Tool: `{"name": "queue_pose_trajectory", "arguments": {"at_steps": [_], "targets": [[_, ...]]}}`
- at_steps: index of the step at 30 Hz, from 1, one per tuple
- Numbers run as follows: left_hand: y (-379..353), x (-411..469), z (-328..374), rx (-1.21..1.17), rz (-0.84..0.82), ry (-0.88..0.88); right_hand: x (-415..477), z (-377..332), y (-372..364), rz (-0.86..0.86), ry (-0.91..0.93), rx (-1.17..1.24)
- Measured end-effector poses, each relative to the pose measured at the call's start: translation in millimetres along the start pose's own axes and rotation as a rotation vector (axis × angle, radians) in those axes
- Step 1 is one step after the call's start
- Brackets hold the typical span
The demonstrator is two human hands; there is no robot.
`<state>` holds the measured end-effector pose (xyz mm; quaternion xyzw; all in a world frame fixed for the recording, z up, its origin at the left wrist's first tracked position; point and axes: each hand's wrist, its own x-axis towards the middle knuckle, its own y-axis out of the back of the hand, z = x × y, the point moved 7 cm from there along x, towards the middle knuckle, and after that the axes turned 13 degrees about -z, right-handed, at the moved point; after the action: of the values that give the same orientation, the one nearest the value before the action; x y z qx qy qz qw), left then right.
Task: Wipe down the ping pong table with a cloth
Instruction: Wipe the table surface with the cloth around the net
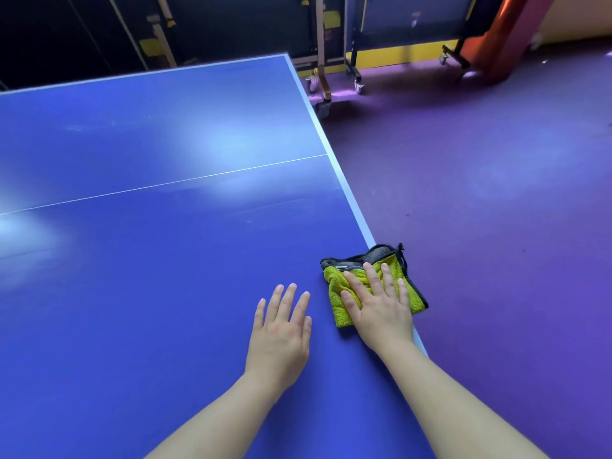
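A blue ping pong table point(149, 260) fills the left and middle of the head view, with a thin white line across it. A folded yellow-green cloth point(337, 283) with a grey side and black trim lies at the table's right edge, partly hanging over it. My right hand point(377, 303) presses flat on the cloth with straight, spread fingers. My left hand point(281, 329) rests flat on the bare table surface just left of the cloth, fingers straight, holding nothing.
The table's pale right edge point(344, 180) runs diagonally toward the far corner. Purple floor point(496, 210) lies to the right. Folded tables on wheeled frames point(331, 61) stand at the back, and an orange column point(510, 34) rises at the upper right.
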<state>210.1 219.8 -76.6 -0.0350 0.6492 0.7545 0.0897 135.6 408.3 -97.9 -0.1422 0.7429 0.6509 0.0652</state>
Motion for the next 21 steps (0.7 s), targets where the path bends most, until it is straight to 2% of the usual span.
{"name": "queue_pose_trajectory", "arguments": {"at_steps": [8,14,21], "targets": [[-5.3,3.5,33.2,0.024,0.002,-0.028,-8.9,44.2,1.7,-0.074,-0.086,0.116],[-8.0,1.2,44.6,0.027,0.002,-0.043,-16.1,47.9,0.2,-0.122,-0.055,0.162],[-19.9,-24.5,50.4,0.02,-0.038,-0.052,-58.9,58.4,-13.3,-0.076,-0.051,0.168]]}}
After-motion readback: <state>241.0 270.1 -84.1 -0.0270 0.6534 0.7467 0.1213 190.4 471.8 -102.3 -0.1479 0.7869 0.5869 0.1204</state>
